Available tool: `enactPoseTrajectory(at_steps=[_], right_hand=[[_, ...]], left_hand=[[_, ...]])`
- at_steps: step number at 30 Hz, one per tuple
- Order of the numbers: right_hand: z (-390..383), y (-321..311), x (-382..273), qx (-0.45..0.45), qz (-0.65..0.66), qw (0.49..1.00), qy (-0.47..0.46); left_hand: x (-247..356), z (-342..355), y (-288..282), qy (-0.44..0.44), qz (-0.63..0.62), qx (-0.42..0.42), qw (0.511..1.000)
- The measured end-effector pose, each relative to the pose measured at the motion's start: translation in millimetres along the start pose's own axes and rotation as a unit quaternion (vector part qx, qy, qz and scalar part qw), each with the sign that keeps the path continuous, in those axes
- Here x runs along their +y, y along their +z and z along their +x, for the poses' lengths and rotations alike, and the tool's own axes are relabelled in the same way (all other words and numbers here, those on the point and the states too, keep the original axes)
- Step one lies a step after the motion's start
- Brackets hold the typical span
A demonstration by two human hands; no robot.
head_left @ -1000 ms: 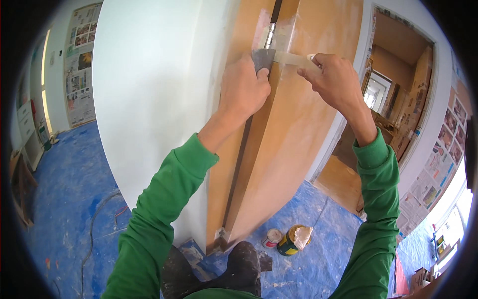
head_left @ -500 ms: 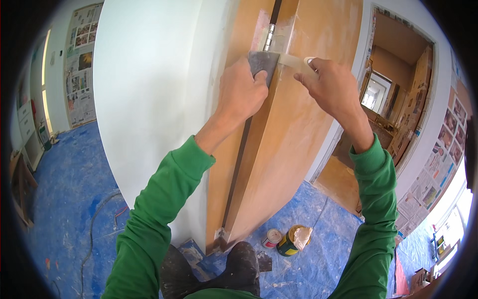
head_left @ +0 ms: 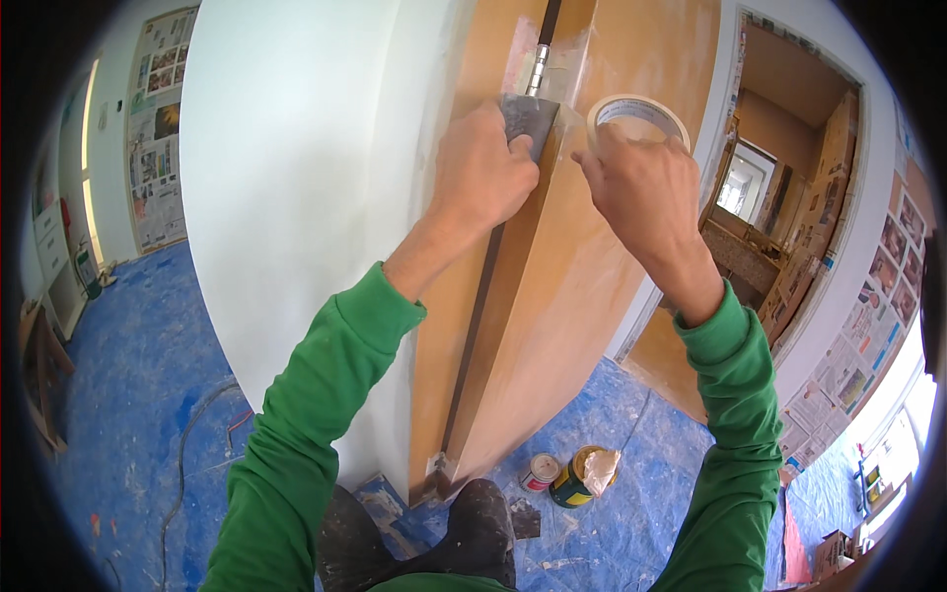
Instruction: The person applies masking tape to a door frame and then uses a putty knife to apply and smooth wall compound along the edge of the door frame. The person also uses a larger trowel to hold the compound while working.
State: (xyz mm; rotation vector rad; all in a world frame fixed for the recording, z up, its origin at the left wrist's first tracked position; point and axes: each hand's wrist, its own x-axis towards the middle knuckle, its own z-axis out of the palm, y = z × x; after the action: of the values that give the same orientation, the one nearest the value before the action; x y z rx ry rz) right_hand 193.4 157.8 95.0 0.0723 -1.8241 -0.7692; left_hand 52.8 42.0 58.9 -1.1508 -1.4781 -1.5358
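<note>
Left hand [head_left: 483, 178]: closed round the handle of a putty knife [head_left: 528, 118], blade flat against the door edge just below the hinge [head_left: 538, 69].
Right hand [head_left: 641, 187]: fingers pinched on a roll of masking tape [head_left: 636, 116], held at the same height.
Relation: roll lies just right of the blade, a short strip of tape running level between them (long axis crosswise to the upright hinge line). Left hand is nearer the hinge.
Floor: two paint cans [head_left: 567, 476] on blue sheeting [head_left: 138, 395].

A putty knife [head_left: 528, 118] is pressed against the door hinge [head_left: 538, 69] at upper centre, with a tape roll [head_left: 636, 113] just right of it. Two cans [head_left: 567, 474] are set on the floor sheet [head_left: 631, 513] at lower centre.
</note>
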Motion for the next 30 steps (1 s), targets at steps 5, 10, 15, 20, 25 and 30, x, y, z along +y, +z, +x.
enactPoseTrajectory(at_steps=[5,10,15,20,25,30], right_hand=[[-6,18,-6,0.011,-0.039,0.998,-0.044],[-19,29,-30,0.020,0.023,0.997,-0.065],[-64,21,-85,0.020,0.204,0.979,0.017],[-45,33,-18,0.217,0.358,0.865,0.277],[-5,58,-10,0.145,0.374,0.855,0.330],[26,85,-28,0.160,0.223,0.892,0.359]], left_hand=[[6,-3,1,0.027,-0.021,0.019,0.999],[4,-2,2,0.031,0.021,0.036,0.999],[-5,-2,-1,0.026,0.042,0.035,0.998],[10,-53,-38,0.052,-0.138,0.132,0.980],[-31,-100,-26,0.183,-0.038,-0.033,0.982],[-58,-98,-20,0.314,0.060,-0.089,0.943]])
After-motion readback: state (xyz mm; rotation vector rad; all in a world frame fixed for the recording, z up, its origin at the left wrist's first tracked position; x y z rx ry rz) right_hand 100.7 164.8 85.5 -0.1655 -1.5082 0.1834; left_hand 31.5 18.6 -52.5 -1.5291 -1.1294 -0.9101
